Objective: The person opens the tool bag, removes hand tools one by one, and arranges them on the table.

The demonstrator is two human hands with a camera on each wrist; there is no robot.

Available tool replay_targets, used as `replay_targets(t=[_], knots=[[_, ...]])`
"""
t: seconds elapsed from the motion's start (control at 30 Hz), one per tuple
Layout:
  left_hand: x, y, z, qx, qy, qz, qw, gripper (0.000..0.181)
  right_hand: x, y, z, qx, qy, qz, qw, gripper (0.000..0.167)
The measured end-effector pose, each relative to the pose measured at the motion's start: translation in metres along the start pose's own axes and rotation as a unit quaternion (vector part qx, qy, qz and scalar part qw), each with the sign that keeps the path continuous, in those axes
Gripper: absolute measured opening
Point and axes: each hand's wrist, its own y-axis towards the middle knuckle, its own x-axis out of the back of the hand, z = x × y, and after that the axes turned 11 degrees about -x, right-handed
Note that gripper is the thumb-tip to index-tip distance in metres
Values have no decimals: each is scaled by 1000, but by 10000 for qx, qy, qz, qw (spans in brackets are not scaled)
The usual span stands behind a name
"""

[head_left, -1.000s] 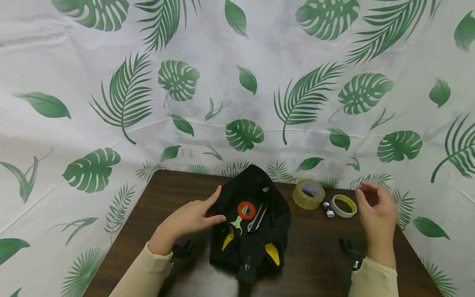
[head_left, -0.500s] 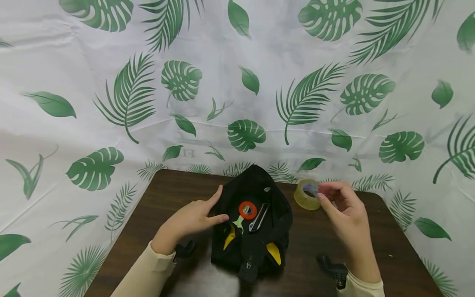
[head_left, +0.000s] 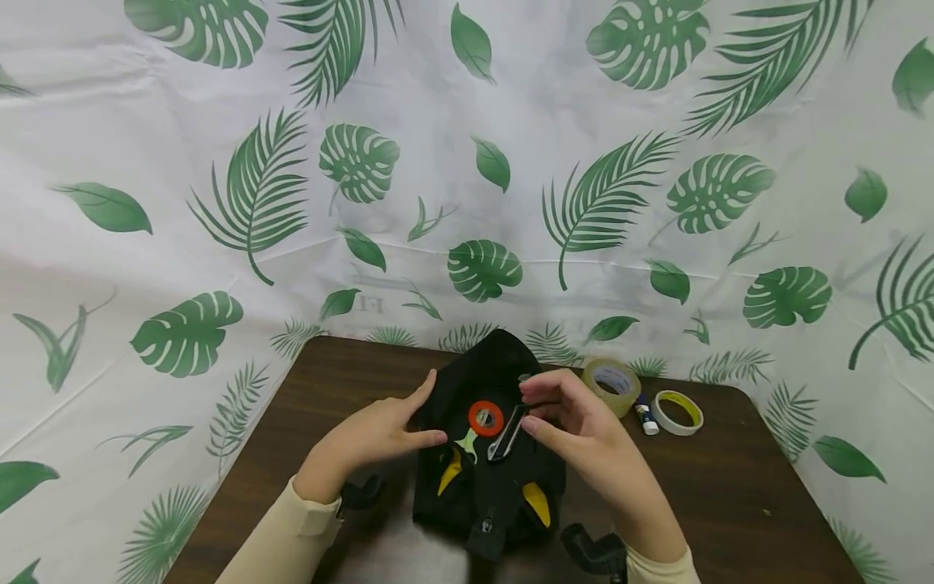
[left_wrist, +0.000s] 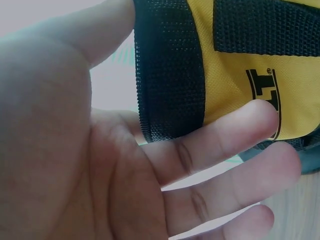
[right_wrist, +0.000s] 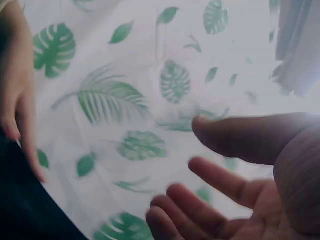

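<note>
- Gaping black-and-yellow bag [head_left: 445,519], mid-desk [head_left: 730,487], yellow outer side lettered.
- Inside: red ring [head_left: 499,420], pale green piece [head_left: 468,441], silver-black cutter [head_left: 505,439].
- Left hand [head_left: 365,434]: straight fingers, apart, at left rim.
- Right hand [head_left: 594,430]: fingers bent, thumb apart, over bag's right side.

A brown bench [head_left: 730,491] holds 1 black bag [head_left: 505,485] and, to its right, 1 clear tape roll [head_left: 625,398], 1 blue-and-white tube [head_left: 645,416], 1 white tape roll [head_left: 679,426].

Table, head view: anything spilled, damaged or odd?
A tiny pale speck on the table, well right of the bag, set apart from everything else; too small to identify. No spill or damage visible.
</note>
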Motion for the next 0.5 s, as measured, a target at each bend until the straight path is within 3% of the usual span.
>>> replay_targets(t=[0.1, 0.23, 0.37, 0.5], knots=[[1, 0, 1, -25, -2, -24, 10000, 106, -8, 25, -4, -632, -241, 352, 9971, 38], [0, 0, 2, -150, 37, 21, 9999, 107, -14, 58, -11, -1598, -894, 765, 9801, 41], [-1, 1, 3, -197, 34, 83, 9998, 107, -18, 89, -24, -2255, -1460, 751, 9603, 47], [0, 1, 3, -251, 33, 152, 9996, 109, -21, 113, -49, -2631, -1576, 750, 9488, 58]])
